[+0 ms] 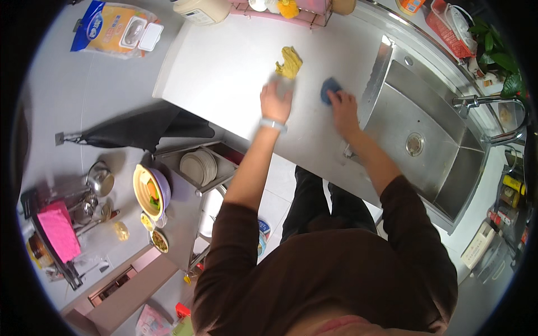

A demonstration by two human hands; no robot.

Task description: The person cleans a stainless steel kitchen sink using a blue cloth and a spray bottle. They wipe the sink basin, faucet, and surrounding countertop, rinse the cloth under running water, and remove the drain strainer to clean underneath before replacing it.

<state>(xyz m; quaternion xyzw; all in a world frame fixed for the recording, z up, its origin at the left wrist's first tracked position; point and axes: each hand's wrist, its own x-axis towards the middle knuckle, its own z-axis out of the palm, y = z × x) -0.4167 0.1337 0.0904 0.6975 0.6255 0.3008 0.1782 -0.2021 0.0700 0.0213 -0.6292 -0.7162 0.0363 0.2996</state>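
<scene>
My right hand point(345, 111) grips a dark blue scrubbing pad or cloth point(330, 90), blurred, on the white countertop point(218, 80) left of the sink. Over the counter, my left hand point(276, 102) has its thumb and fingers somewhat apart. A greyish blur lies at its fingertips, and I cannot tell whether it is a held thing or a shadow. Just beyond those fingers is a crumpled yellow cloth point(290, 62). A pale band circles my left wrist.
The stainless steel sink point(420, 101) with its faucet point(466, 101) is at right. A pink rack point(277, 19) and a cream container point(204, 10) line the counter's back. At left, an open drawer holds plates point(197, 166), near a colander bowl point(145, 191) of vegetables.
</scene>
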